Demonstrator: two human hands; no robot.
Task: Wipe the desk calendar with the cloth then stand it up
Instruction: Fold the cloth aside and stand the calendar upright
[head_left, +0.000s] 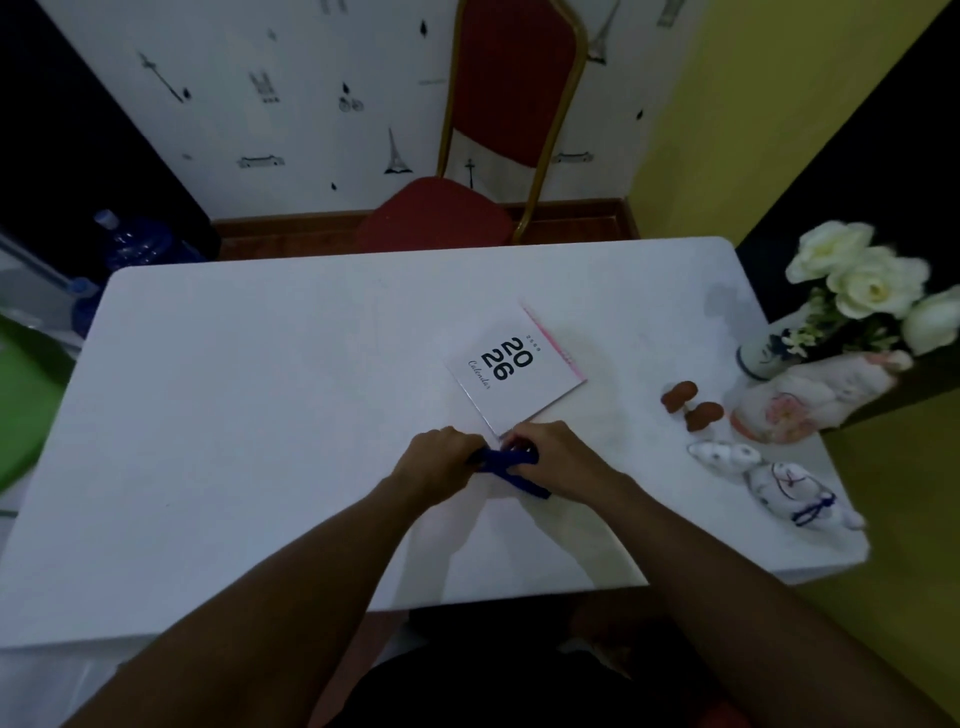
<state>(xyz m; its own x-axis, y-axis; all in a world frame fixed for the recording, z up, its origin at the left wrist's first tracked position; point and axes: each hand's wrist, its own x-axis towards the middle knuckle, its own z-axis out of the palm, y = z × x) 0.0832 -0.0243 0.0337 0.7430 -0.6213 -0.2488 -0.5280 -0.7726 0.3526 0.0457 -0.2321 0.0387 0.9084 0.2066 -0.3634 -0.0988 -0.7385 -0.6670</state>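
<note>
Head view: a white worktop (260, 415) fills the middle. The desk calendar (514, 369) lies flat on it, a little right of centre, cover up with "2026 Calendar" showing, turned at an angle, its pink binding edge toward 1 o'clock.

Just beside its near corner, at 6 o'clock from it, both hands meet over a dark blue cloth (511, 470). The left hand (441, 462) is curled closed around the cloth's left end; the right hand (556, 457) is closed on its right part, with a strip of cloth sticking out beneath it.

At 3 o'clock on the worktop a blue-and-white vase (763, 358) holds white flowers (862, 275). Near it sit a pale figurine (810, 400), two small brown pieces (691, 402) and two white-and-blue figurines (769, 478).

A red chair (467, 208) stands beyond the far edge, at 12 o'clock.
</note>
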